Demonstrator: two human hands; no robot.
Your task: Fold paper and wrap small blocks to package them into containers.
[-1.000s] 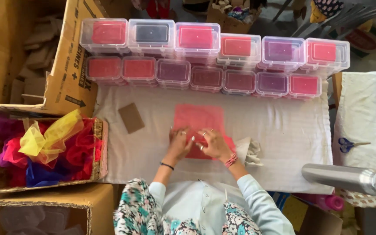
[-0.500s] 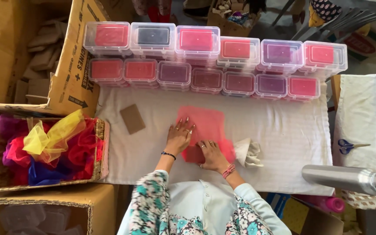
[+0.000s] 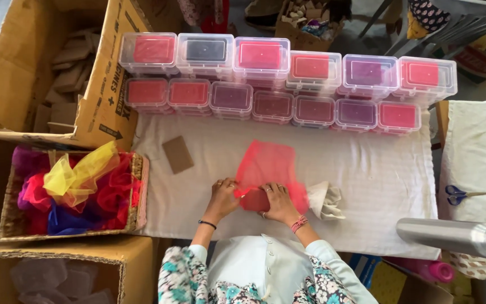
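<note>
Both hands pinch the red mesh pouch (image 3: 268,166): left hand (image 3: 223,197) fingers clamped on its edge, right hand (image 3: 279,202) fingers pressing a dark red card (image 3: 254,201) beneath. Mesh could snag or slip off the fingertips; the crumpled white cloth (image 3: 326,200) just beside the right fingers might get dragged.

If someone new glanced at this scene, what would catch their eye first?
Probably the two rows of clear plastic boxes with red and purple contents along the table's far edge. Next, the red mesh fabric held by left hand and right hand, and the basket of bright fabrics at left.

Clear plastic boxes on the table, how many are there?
13 clear plastic boxes: six in the back row, seven in the front row, all along the table's far edge. More may be stacked underneath, hidden.
</note>
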